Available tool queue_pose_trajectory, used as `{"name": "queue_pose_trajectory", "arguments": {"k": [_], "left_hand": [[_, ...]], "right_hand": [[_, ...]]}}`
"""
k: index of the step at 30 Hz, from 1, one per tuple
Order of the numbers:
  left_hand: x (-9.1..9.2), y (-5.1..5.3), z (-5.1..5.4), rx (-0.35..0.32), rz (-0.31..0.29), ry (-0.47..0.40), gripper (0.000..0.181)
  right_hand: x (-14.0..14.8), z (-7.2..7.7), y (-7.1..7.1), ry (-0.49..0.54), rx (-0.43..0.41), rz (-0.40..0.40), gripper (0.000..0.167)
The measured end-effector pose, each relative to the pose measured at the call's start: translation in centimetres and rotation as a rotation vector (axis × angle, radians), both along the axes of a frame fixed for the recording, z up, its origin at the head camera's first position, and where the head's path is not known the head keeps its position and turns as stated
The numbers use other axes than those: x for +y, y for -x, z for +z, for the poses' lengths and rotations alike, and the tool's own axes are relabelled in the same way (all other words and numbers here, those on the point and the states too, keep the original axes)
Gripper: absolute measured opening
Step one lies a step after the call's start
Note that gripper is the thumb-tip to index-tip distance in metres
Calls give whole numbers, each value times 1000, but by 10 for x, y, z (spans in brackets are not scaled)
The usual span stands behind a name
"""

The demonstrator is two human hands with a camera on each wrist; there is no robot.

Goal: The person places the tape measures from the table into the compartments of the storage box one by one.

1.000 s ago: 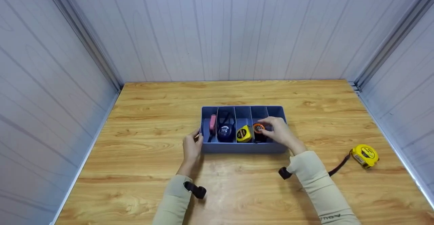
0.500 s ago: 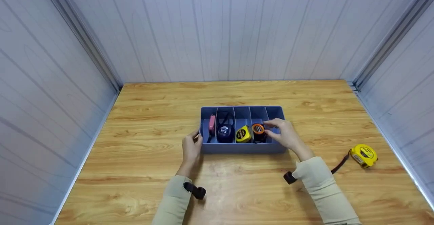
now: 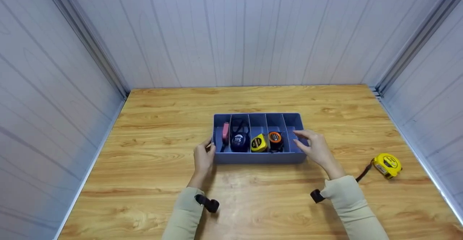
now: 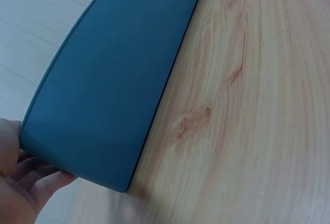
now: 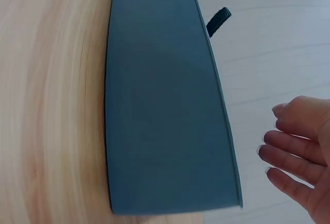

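Observation:
A blue-grey divided box (image 3: 258, 158) with several compartments lies on the wooden table. At its left end, my left hand (image 3: 203, 158) holds the end wall; the left wrist view shows that hand (image 4: 23, 188) with fingers against the wall near the rim. My right hand (image 3: 318, 149) hovers over the rightmost compartment, fingers apart and holding nothing. From left, the compartments contain a pink tape measure (image 3: 225, 131), a dark blue tape measure (image 3: 240, 142), a small yellow tape measure (image 3: 259, 143) and a black-and-orange tape measure (image 3: 275, 140).
A larger yellow tape measure (image 3: 387, 165) with a dark strap lies on the table (image 3: 260, 203) at the right. White panelled walls (image 3: 231, 33) stand at the back and both sides. A strap end (image 5: 219, 20) sticks up past the box rim.
My right hand has let go of the black-and-orange tape measure and moved right, to above the rightmost compartment. The left hand stays at the box's left end.

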State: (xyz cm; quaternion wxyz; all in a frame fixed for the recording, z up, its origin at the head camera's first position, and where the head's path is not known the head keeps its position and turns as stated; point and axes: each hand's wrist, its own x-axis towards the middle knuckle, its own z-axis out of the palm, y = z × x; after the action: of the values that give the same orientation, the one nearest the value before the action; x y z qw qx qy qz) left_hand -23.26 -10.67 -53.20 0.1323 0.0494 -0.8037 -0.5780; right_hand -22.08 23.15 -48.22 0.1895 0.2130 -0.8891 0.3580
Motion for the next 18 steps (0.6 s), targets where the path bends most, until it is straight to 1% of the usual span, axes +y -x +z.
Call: {"name": "queue_pose_trajectory", "arguments": {"k": [3,5,7,12,15,18], "left_hand": [[-1,-2,0,24,0,24,32],[-1,-2,0,40,0,47,32],[-2,-2,0,46,2,51,32],[-1,-1,1,39,3,22,32],[-1,-1,0,24,4,-1,33],[0,0,0,13,6,-1,33]], "right_hand": [[6,1,-4,5,-9,-26,26],[10,0,-6,-2,-3,-46,27],[15,-1,-8,-2,10,-58,27],[26,-1,-11,10,53,-85,26],[32,-2,-13,20,64,-104,25],[38,-2,-16,21,58,-127,25]]}}
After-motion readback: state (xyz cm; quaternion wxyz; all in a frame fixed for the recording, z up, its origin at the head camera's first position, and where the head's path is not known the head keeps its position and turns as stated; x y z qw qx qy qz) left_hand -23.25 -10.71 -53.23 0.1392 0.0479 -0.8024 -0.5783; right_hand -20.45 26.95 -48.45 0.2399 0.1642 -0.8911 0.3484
